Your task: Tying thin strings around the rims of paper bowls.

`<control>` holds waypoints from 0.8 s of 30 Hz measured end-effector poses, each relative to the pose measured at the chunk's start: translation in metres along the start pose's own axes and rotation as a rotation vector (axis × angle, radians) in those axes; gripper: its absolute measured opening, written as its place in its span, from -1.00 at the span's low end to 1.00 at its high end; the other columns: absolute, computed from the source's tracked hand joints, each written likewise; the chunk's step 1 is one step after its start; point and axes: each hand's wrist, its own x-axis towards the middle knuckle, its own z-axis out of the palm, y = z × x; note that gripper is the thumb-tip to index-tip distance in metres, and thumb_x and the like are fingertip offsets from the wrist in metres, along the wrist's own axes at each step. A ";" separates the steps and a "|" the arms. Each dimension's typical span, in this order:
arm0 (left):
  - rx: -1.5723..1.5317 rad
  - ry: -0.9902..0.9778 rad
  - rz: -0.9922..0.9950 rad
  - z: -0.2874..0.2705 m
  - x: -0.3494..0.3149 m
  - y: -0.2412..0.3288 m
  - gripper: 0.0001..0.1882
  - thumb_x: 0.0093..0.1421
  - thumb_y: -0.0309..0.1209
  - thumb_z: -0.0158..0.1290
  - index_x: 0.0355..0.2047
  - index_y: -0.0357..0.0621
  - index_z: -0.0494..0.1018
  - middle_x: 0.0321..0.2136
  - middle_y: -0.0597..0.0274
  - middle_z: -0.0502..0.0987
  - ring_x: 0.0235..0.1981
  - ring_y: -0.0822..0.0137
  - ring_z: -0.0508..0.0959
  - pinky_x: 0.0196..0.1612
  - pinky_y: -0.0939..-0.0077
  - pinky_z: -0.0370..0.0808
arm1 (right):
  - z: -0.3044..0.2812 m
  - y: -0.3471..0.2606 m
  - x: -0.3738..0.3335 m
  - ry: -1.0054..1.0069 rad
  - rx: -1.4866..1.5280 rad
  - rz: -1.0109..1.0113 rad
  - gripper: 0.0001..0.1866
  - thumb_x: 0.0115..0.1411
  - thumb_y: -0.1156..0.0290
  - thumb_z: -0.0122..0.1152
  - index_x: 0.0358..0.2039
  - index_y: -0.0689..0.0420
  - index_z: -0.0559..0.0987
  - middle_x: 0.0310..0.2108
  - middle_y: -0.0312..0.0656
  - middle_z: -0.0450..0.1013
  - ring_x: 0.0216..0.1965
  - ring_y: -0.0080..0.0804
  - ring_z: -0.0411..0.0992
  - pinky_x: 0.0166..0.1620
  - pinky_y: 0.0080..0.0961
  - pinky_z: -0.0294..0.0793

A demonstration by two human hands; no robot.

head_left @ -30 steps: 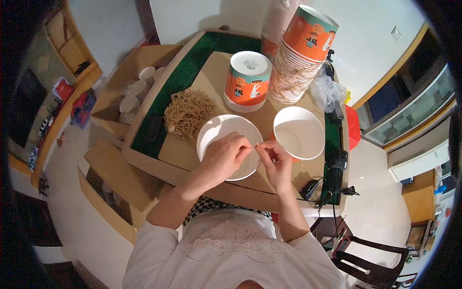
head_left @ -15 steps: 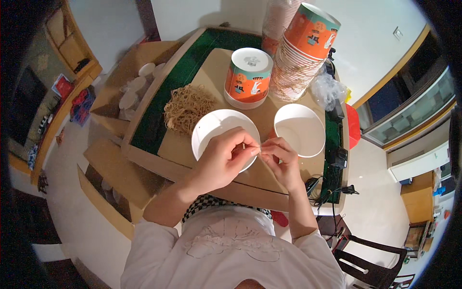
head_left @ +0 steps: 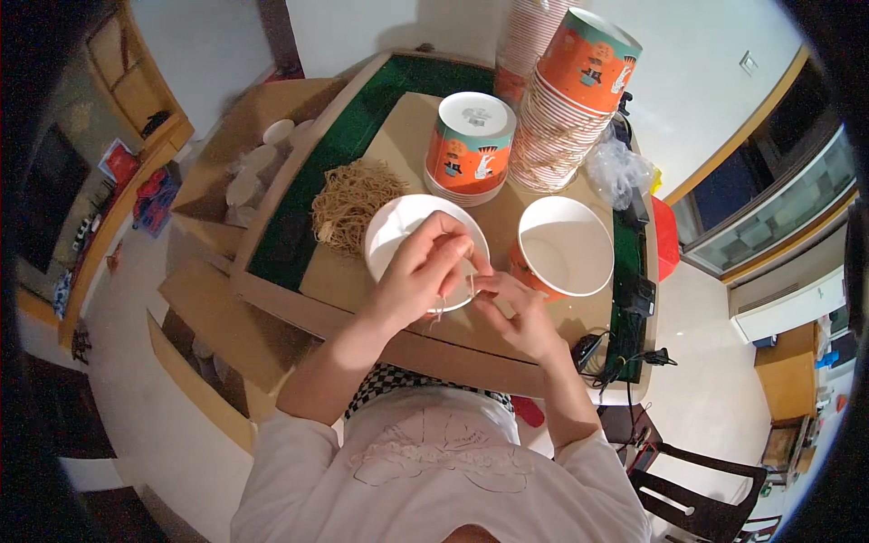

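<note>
My left hand (head_left: pixel 409 288) is closed in a pinch over the near side of a white paper bowl (head_left: pixel 384 228). Thin pale string (head_left: pixel 440 309) hangs from its fingers and crosses toward my right hand (head_left: pixel 523 319). The right fingertips are pinched at the strand's other part, beside the bowl's rim. A tangled pile of tan strings (head_left: pixel 356 204) lies behind the bowl to the left. To the right stands an upright paper tub (head_left: pixel 566 249), white inside. Farther back, an orange and teal paper tub (head_left: pixel 469 158) rests upside down.
A tall stack of paper tubs (head_left: pixel 568 118) rises at the back, beside a clear plastic bag (head_left: pixel 620 172). Black cables and plugs (head_left: pixel 625 357) line the table's right edge. Open cardboard boxes (head_left: pixel 231 321) stand at the left, and a dark chair (head_left: pixel 701 493) at lower right.
My hands have moved slightly apart, the left fingers turning upward and the right hand dropping a little. Strands now show hanging between and below the fingers.
</note>
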 end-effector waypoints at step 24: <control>-0.077 -0.092 -0.008 0.001 0.003 0.003 -0.93 0.31 -0.46 -0.17 -0.30 -0.19 0.28 -0.47 0.23 0.50 -0.68 0.71 0.24 -0.65 0.83 0.18 | 0.016 -0.027 0.013 -0.030 0.083 0.096 -0.87 0.04 0.54 0.24 -0.34 0.17 0.55 -0.41 -0.15 0.48 -0.53 -0.41 0.45 -0.47 -0.55 0.43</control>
